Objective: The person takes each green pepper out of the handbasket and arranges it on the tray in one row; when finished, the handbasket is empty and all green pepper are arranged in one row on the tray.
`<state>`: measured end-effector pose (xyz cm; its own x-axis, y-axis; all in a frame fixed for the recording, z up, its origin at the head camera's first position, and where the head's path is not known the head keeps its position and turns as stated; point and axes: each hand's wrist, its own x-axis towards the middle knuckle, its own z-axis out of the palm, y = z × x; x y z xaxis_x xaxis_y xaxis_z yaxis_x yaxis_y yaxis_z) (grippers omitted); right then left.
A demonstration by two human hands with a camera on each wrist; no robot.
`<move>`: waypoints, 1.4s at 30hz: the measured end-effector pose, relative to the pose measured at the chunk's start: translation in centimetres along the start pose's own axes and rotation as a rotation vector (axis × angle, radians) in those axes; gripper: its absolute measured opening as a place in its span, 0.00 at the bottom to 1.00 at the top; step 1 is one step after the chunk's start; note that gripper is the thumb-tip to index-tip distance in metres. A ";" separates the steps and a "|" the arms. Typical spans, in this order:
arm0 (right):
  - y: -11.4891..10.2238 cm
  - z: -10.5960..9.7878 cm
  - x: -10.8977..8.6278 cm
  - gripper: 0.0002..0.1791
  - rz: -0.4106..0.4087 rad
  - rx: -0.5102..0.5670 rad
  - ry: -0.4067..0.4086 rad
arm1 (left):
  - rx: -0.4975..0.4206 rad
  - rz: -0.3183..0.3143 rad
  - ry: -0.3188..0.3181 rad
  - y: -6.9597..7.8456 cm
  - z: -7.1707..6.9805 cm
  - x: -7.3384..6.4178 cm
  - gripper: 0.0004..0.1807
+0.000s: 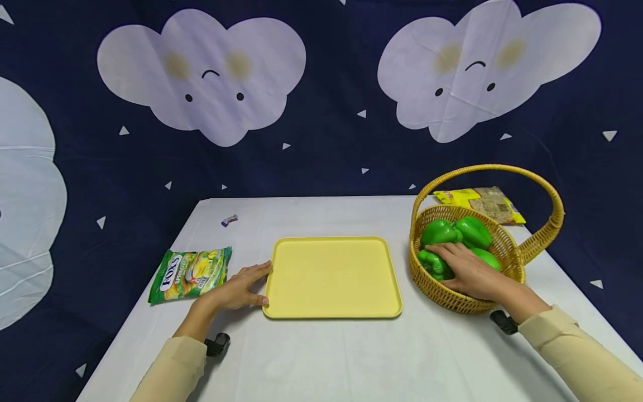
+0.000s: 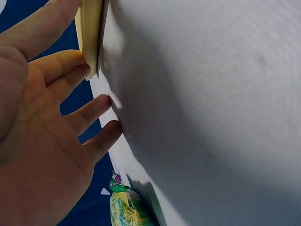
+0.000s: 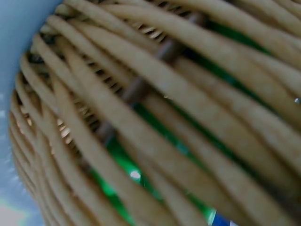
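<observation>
A yellow rectangular tray [image 1: 331, 279] lies flat on the white table. My left hand [image 1: 240, 289] is at its left edge, fingers spread and fairly straight; the left wrist view shows fingertips against the tray's side [image 2: 90, 37]. On the right stands a woven basket [image 1: 452, 301] with a tall looped handle, holding several green bell peppers [image 1: 474, 231]. My right hand [image 1: 469, 271] reaches inside and grips the front-left bell pepper [image 1: 432, 264], thumb and fingers on either side. Basket weave [image 3: 141, 108] fills the right wrist view and hides that hand.
A green candy bag [image 1: 191, 273] marked FOX'S lies left of my left hand. Farther back is a small wrapped candy [image 1: 229, 220]. Behind the basket lies a yellow packet [image 1: 482, 202] with a see-through part. A dark cloud-patterned cloth [image 1: 331, 111] hangs behind the table.
</observation>
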<state>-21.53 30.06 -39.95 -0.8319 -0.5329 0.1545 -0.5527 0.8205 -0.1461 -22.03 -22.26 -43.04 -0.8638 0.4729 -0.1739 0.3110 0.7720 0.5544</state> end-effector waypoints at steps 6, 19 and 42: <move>-0.1 0.0 -0.2 0.40 0.023 0.022 0.010 | 0.004 0.000 -0.002 0.0 0.0 0.0 0.47; -0.6 -1.7 -0.3 0.44 0.117 0.086 0.004 | 0.005 -0.012 -0.007 0.1 0.1 0.0 0.47; -2.3 -5.1 -0.2 0.45 0.092 0.106 0.139 | -0.006 -0.021 0.000 0.1 0.2 0.0 0.47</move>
<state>-19.89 29.35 -34.70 -0.8685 -0.4169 0.2680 -0.4828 0.8340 -0.2672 -21.94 -22.09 -43.12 -0.8698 0.4571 -0.1857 0.2906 0.7788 0.5558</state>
